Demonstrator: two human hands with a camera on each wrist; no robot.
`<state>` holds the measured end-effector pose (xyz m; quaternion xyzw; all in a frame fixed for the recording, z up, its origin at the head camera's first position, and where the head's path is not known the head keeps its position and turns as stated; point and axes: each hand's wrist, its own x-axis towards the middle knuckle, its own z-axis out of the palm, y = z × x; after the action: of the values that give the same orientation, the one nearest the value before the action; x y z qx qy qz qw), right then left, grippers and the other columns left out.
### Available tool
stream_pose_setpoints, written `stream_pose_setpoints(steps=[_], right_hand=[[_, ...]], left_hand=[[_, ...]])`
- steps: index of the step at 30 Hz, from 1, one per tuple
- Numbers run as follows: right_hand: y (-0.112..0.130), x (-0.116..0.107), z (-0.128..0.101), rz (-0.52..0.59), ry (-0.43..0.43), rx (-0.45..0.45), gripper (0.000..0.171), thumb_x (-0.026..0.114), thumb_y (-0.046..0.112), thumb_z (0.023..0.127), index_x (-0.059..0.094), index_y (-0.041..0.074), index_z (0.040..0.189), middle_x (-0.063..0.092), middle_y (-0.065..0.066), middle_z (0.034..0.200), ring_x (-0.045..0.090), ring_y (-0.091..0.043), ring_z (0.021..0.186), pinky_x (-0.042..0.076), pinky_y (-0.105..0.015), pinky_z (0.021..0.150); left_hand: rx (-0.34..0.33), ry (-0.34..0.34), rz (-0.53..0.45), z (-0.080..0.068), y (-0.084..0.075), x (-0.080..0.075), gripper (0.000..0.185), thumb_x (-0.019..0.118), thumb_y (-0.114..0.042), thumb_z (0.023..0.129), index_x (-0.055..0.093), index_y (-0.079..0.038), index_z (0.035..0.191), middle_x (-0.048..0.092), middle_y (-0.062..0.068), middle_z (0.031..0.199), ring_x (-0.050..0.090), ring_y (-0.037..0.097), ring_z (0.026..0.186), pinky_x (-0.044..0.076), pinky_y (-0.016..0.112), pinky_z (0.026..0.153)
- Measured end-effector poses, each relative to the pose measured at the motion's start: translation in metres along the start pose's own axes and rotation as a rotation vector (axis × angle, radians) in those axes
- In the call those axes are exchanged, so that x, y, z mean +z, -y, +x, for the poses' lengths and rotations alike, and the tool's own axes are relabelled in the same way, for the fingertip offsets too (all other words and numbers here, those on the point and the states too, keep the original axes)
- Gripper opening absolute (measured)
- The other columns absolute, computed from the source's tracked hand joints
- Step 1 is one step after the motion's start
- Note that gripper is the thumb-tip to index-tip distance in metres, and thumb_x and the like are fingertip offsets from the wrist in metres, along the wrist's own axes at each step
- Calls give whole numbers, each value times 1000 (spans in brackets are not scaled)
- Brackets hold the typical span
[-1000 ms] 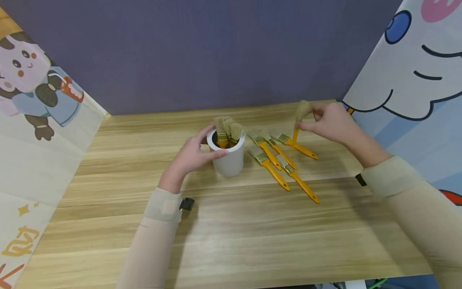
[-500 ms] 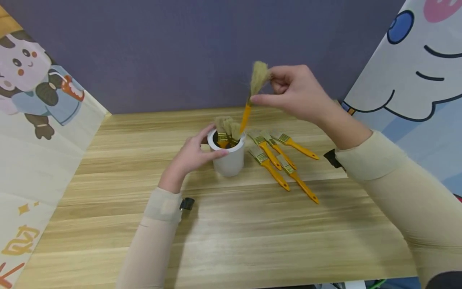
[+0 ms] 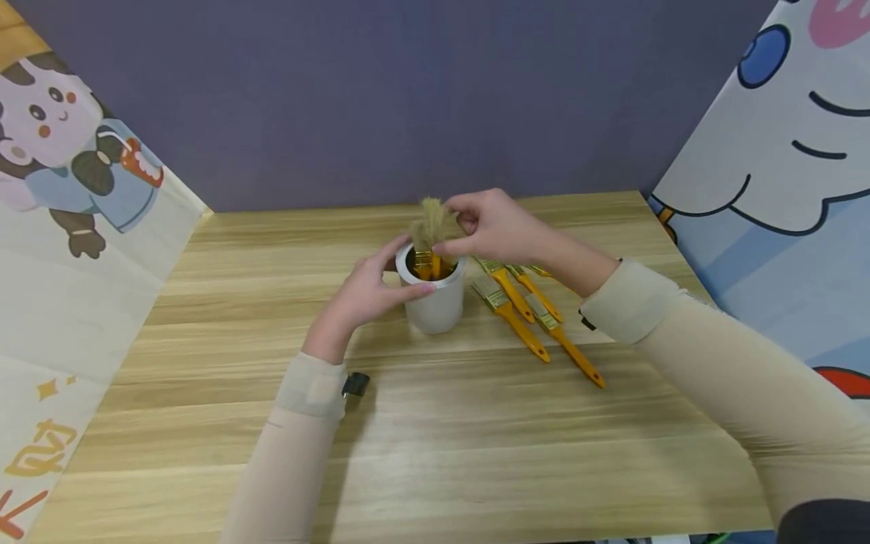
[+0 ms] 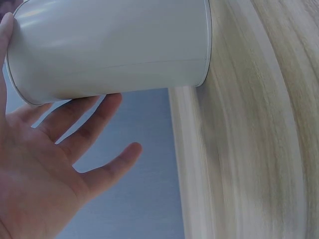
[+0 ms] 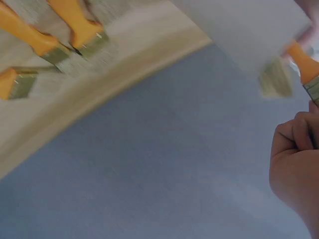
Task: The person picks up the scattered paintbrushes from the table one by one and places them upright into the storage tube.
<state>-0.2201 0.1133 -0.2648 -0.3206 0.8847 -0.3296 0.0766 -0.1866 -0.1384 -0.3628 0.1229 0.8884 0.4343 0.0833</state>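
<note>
- head view: a white cup (image 3: 438, 306) stands upright on the wooden table (image 3: 435, 453), in its far half, near the middle between the left and right edges.
- the left hand (image 3: 367, 291) rests against the cup's left side, fingers fairly straight along the wall and thumb up at the rim; it steadies the cup rather than wrapping it.
- left wrist view: the cup's white wall (image 4: 109, 45) fills the top, with the palm and spread fingers (image 4: 84, 129) lying beside and partly against it; the fingers are loose, not curled tight.
- head view: the right hand (image 3: 499, 227) is over the cup's mouth, fingertips pinching the bristle end of a paintbrush (image 3: 430, 227) whose yellow handle points down into the cup.
- more brushes stand in the cup, ferrules and yellow handles showing inside the rim; how many, i cannot tell.
- right wrist view: blurred; the right hand's curled fingers (image 5: 294, 159) sit at the right edge, a brush ferrule and orange-yellow handle just above them.
- head view: loose paintbrushes (image 3: 523, 317) with yellow handles lie flat on the table just right of the cup, bristles toward the far edge, handles slanting toward the near right; the right forearm crosses over some of them.
- cartoon-printed panels stand along the table's left and right edges, and a dark purple wall along the far edge.
</note>
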Motion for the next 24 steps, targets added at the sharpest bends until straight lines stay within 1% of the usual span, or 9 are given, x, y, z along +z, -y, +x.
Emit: stream_pose_setpoints(steps=[2,5,7,10,12,15,18,22,24], right_hand=[[-6,7,1,-2,34,14,43,83,32,93,70,10,128,37,4,62,31,-13,58,41,-32,69],[-14,14,2,-11,61,35,39,83,32,92,71,10,122,39,4,63,32,-11,57,35,-28,62],[-18,15,3,-7,61,39,31,83,30,91,72,12,113,46,4,64,34,-11,57,33,-26,58],[-21,14,4,-9,55,43,32,84,28,89,75,13,116,59,2,71,41,-11,58,36,-24,56],[-20,12,5,-17,61,39,39,84,27,89,76,12,124,63,2,73,43,-11,58,38,-24,56],[-19,10,6,-38,80,39,50,83,29,90,72,10,135,58,4,66,42,-10,55,37,-24,54],[-16,8,6,-53,78,38,53,81,30,92,70,11,140,45,6,54,35,-10,49,34,-24,52],[-14,7,4,-75,52,29,45,80,29,93,72,15,136,41,7,53,34,-11,48,36,-26,54],[-12,6,3,-100,41,18,45,80,30,94,71,16,136,41,6,54,34,-11,49,36,-27,55]], left_hand=[[7,-2,4,1,-1,1,106,81,-68,84,26,-37,169,58,8,157,55,26,145,38,64,123],[8,-4,12,1,-1,1,106,81,-68,84,26,-36,169,58,8,157,55,26,145,38,63,123],[9,-3,14,1,-2,2,106,81,-68,84,26,-36,169,58,8,157,55,26,145,38,63,123],[6,-2,11,1,-2,1,106,82,-67,85,26,-35,170,57,8,158,55,26,145,38,63,123],[3,-2,5,0,-3,1,106,82,-66,85,27,-35,170,56,8,159,55,26,145,38,63,123],[-6,-1,-2,-1,-4,0,106,82,-66,85,26,-35,170,55,7,160,54,27,145,38,64,122],[-12,2,-3,-1,-4,-1,106,82,-65,85,26,-34,170,54,7,160,53,27,146,38,65,122],[-10,8,1,-1,-3,0,105,81,-64,86,26,-33,170,55,7,160,53,28,146,38,65,122],[-8,9,1,0,-3,0,104,81,-64,87,26,-33,170,55,7,160,53,28,146,38,65,122]])
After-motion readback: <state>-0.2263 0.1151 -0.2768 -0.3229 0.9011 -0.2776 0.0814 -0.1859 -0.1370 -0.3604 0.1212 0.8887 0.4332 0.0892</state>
